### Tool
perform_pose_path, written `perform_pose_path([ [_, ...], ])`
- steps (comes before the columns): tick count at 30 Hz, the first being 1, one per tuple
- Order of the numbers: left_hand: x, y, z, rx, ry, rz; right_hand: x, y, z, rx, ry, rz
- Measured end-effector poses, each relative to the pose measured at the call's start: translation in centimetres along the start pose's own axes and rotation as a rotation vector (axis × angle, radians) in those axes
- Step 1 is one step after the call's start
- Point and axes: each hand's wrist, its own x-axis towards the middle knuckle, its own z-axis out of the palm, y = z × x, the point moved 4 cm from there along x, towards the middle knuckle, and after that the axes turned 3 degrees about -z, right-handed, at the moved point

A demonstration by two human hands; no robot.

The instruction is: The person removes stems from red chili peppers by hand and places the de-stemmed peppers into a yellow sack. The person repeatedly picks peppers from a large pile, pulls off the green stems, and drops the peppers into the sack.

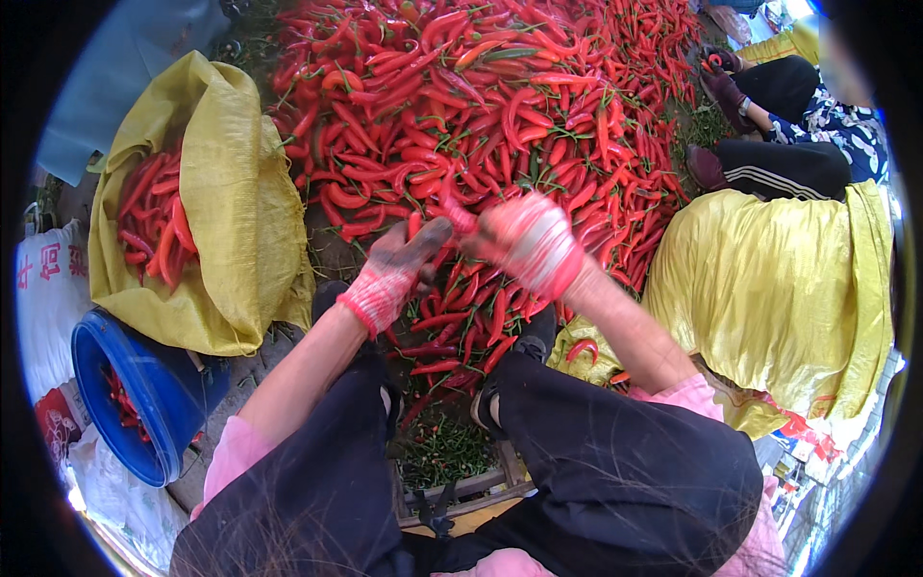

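Note:
A large pile of red chili peppers (433, 130), many with green stems, spreads over the ground before me. My left hand (400, 267), in a pink and white knitted glove with dark, soiled fingers, is closed on a red chili pepper (414, 224), whose tip shows between thumb and fingers. Just right of it, my right hand (530, 241), in a similar glove, is blurred over the pile. A pinkish-red shape lies at its fingertips, but whether the hand holds it cannot be told. Green stems (447, 451) litter the ground between my feet.
At left, an open yellow woven sack (223, 209) holds red peppers; below it a blue bucket (162, 404) lies tilted with some inside. A full yellow sack (764, 288) stands at right. Beyond it sits another person (793, 137) in dark gloves. A wooden frame (469, 490) is between my legs.

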Motion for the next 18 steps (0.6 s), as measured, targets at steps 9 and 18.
perform_pose_path([
  [9,-0.6,-2.4,1.0,-0.512,0.04,0.011,-1.0,-5.7,1.2,1.591,-0.111,0.412],
  [18,-1.3,2.0,-5.2,-0.567,0.166,0.37,2.2,6.8,-7.0,0.19,0.405,0.163],
])
